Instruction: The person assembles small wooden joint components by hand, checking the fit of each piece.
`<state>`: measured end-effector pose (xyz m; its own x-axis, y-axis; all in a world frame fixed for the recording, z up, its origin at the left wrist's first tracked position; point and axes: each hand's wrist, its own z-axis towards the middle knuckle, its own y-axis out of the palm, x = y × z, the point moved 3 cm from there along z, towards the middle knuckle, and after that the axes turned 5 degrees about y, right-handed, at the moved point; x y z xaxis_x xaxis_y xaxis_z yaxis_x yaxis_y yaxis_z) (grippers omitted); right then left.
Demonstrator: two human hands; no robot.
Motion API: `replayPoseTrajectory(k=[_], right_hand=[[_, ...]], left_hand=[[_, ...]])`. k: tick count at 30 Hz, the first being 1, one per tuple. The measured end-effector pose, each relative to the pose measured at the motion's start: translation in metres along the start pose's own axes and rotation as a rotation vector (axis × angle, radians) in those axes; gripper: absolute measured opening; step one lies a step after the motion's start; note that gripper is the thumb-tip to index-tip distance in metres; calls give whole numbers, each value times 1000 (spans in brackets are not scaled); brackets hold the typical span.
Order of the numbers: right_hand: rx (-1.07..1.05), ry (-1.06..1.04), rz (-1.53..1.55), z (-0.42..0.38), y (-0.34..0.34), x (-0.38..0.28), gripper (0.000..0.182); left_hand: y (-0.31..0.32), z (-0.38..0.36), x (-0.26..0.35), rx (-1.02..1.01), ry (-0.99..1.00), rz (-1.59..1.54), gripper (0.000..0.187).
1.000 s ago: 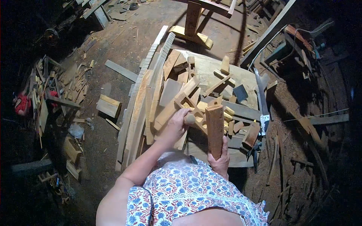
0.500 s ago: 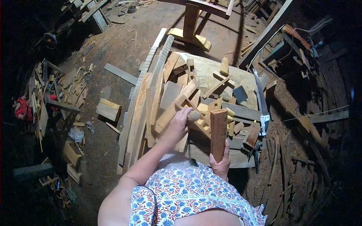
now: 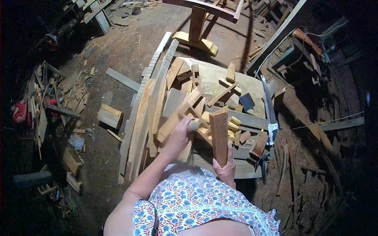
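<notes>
My left hand [image 3: 179, 135] is closed around a round-ended wooden handle [image 3: 193, 126], whose pale end faces up; the rest of it is hidden by the hand and the wood around it. In my right hand [image 3: 225, 167] is a reddish-brown wooden block [image 3: 219, 135], gripped near its lower end and held roughly upright. The block is just right of the handle, with a visible gap between them. Beneath both hands lies a framed wooden piece [image 3: 204, 133] among other cut pieces on the workbench [image 3: 248, 80].
Long notched boards [image 3: 147, 82] run along the bench's left side. A dark flat plate [image 3: 247, 101] and a hammer-like tool [image 3: 263, 163] lie to the right. Beyond the bench stands a wooden trestle [image 3: 197, 27]. Offcuts litter the floor, including a block [image 3: 110, 115] on the left.
The whole view has shifted slightly left. My left hand with the handle has moved a little left and down, and the block in my right hand has also moved left.
</notes>
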<state>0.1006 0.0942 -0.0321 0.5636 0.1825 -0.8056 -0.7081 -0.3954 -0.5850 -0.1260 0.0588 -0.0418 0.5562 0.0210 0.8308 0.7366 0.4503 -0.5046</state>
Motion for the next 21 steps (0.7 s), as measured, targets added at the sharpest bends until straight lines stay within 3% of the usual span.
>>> replayPoseTrajectory(k=[7, 11, 21], right_hand=[[-45, -54, -36, 8, -3, -1, 82], [-85, 28, -12, 6, -1, 7, 82], [-108, 128, 20, 5, -5, 6, 82]], left_hand=[[5, -5, 3, 14, -46, 22, 42], [5, -3, 7, -49, -124, 5, 48], [10, -1, 8, -25, -31, 33, 50]])
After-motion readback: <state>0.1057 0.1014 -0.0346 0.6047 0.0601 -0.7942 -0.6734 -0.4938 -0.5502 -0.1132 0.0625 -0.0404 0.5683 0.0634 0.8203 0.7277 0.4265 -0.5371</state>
